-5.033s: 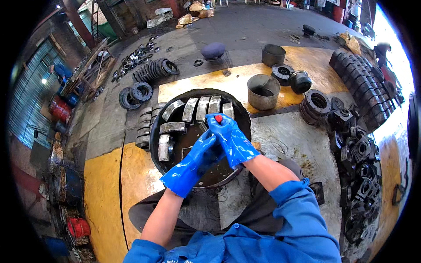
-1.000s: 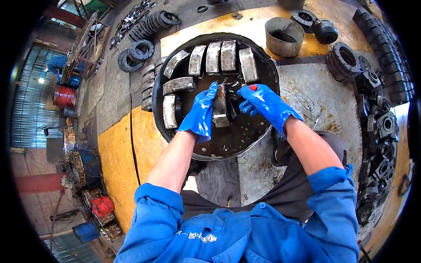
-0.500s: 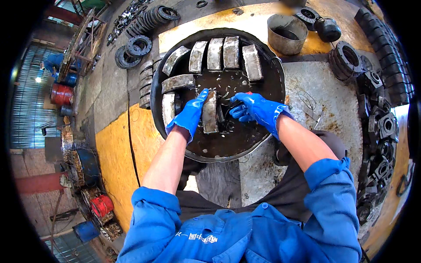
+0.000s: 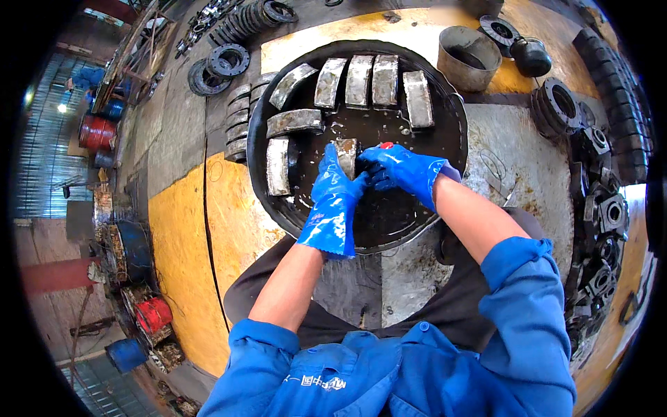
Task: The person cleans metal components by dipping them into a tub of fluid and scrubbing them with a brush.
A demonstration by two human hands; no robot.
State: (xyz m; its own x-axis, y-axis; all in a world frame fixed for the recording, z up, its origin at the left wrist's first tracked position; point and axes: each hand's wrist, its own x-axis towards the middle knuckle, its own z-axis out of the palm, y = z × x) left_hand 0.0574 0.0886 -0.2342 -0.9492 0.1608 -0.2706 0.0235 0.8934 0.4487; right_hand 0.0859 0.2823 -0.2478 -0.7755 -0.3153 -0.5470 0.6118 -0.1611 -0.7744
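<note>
Basically L hand (image 4: 335, 197) holds curved, brown-stained grey metal blk (image 4: 347, 154); R hand (image 4: 403, 169) curled, grip unclear.

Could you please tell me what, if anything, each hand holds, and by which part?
The left hand appears to hold the curved metal block by its left side and near end; the right hand has something red, gripped part hidden.

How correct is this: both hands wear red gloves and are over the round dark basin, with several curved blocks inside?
One thing is wrong: the gloves are blue, not red, as the head view shows. The left hand and right hand are indeed over the round dark basin, with several curved blocks inside.
</note>
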